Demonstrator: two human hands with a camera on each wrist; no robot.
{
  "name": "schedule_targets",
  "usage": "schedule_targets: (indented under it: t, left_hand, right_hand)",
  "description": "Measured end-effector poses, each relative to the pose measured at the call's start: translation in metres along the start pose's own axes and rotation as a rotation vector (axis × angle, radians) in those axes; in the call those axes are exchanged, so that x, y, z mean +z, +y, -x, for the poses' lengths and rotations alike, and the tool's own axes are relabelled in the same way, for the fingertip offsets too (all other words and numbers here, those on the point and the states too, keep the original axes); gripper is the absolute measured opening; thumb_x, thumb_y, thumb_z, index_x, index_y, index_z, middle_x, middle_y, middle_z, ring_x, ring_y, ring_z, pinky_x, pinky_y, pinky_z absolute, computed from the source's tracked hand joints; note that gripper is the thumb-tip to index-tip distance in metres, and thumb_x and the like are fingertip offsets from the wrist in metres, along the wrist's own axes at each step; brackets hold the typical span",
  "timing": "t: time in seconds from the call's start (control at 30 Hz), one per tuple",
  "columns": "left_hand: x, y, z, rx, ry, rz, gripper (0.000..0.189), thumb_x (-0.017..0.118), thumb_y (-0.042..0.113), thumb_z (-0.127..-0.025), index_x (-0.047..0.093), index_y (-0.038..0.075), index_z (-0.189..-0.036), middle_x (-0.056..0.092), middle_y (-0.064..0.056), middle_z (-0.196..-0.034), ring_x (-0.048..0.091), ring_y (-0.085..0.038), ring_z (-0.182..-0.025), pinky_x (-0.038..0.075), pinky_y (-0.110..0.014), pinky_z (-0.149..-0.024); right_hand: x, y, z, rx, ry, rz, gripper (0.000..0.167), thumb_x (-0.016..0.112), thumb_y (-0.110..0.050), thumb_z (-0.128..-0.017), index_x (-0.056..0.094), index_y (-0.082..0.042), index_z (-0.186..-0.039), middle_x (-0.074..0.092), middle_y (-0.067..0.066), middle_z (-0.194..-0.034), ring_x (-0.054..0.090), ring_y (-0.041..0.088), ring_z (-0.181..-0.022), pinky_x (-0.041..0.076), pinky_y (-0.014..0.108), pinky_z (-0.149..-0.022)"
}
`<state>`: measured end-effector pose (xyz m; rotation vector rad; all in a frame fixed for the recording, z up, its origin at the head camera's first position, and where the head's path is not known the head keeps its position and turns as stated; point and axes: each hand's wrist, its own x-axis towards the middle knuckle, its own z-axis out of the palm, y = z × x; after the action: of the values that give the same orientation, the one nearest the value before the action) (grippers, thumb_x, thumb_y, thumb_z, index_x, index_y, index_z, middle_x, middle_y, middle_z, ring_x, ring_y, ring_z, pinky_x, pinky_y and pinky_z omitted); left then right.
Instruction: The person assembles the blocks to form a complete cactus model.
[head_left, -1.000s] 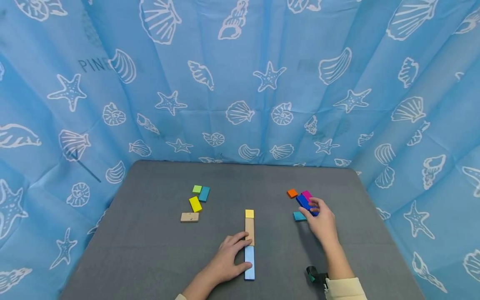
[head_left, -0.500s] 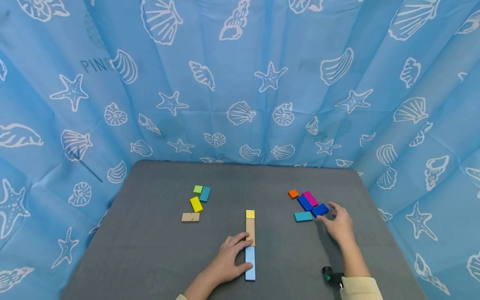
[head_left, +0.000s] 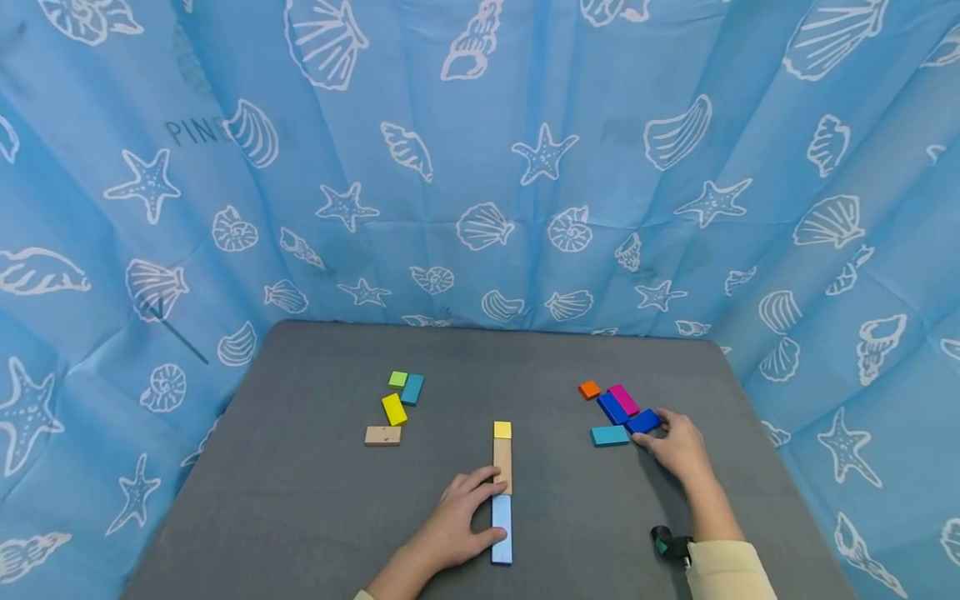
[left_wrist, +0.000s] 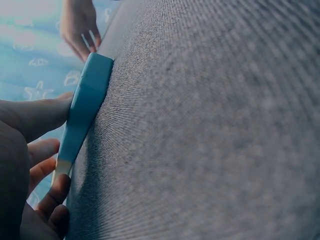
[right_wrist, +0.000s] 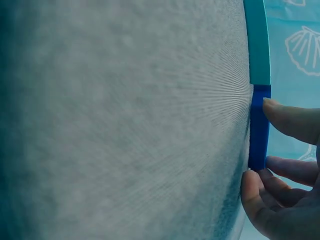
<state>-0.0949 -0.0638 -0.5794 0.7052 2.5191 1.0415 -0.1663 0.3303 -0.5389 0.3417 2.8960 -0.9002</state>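
Observation:
In the head view a light blue block (head_left: 502, 531), a natural wood block (head_left: 502, 465) and a small pale yellow block (head_left: 502, 429) lie end to end in a line. My left hand (head_left: 459, 518) rests beside that line, thumb touching the light blue block and fingertips on the wood block. To the right, my right hand (head_left: 681, 446) pinches a dark blue block (head_left: 642, 422) between thumb and fingers while it lies on the table. The right wrist view shows the same blue block (right_wrist: 258, 127) flat on the cloth, close to a teal block (right_wrist: 258, 42).
Near the right hand lie another dark blue block (head_left: 612, 407), a magenta block (head_left: 624, 399), an orange block (head_left: 589, 390) and a teal block (head_left: 610, 436). Green (head_left: 397, 379), teal (head_left: 412, 389), yellow (head_left: 393, 409) and wood (head_left: 382, 436) blocks are at left. A shell-patterned curtain (head_left: 480, 275) hangs behind the table.
My right hand has moved right, off the group of blocks, onto the outer end of the dark blue block, and its fingers have closed in on it. The left hand stays put.

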Motion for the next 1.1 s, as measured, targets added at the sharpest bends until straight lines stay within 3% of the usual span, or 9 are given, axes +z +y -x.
schedule_targets:
  t: [0.47,0.7,1.1]
  left_hand:
    - [0.002,-0.001,-0.001,-0.010,-0.010,0.005,0.061,0.069,0.051,-0.092,0.053,0.030,-0.146,0.039,0.011,-0.157,0.043,-0.020,-0.128,0.038,-0.055,-0.106]
    - [0.002,-0.001,-0.001,0.002,0.004,0.000,0.060,0.069,0.050,-0.092,0.054,0.028,-0.146,0.039,0.010,-0.157,0.044,-0.021,-0.128,0.039,-0.056,-0.105]
    - [0.002,-0.003,-0.001,-0.011,-0.004,0.006,0.060,0.069,0.052,-0.092,0.054,0.030,-0.146,0.038,0.013,-0.157,0.043,-0.019,-0.128,0.039,-0.054,-0.106]
  right_hand:
    - [-0.006,-0.006,0.006,-0.005,0.055,-0.017,0.071,0.071,-0.019,-0.092,0.039,0.016,-0.144,0.044,0.041,-0.134,0.046,0.054,-0.123,0.040,0.065,-0.100]
    - [-0.009,-0.031,0.010,-0.140,0.054,-0.052,0.070,0.074,-0.018,-0.091,0.041,0.010,-0.146,0.045,0.035,-0.133,0.062,0.051,-0.111,0.053,0.058,-0.091]
    - [0.003,-0.067,0.002,-0.324,-0.028,-0.120,0.067,0.075,-0.021,-0.092,0.046,0.001,-0.147,0.044,0.029,-0.143,0.060,0.049,-0.117,0.051,0.058,-0.095]
